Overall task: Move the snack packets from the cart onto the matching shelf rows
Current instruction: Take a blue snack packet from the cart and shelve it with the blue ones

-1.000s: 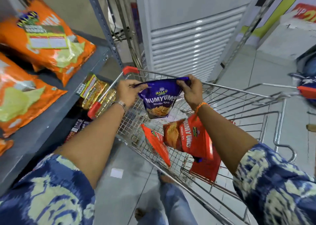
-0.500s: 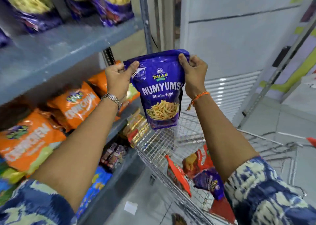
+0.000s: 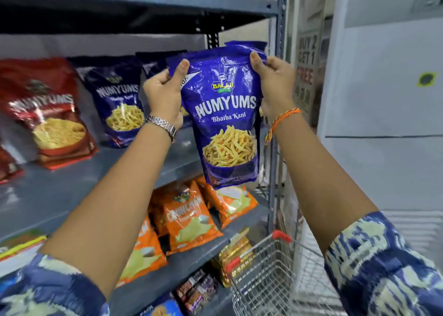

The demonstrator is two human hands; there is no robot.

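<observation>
Purple, glossy Numyums packet (image 3: 225, 116) pictures yellow sticks.

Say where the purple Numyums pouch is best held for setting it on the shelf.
By its flat top seal, one corner in each hand, coming from the sides. The purple Numyums pouch hangs upright from there: left hand and right hand pinch the crimped upper corners, leaving the bulging lower part free to land on the shelf beside matching purple pouches.
</observation>
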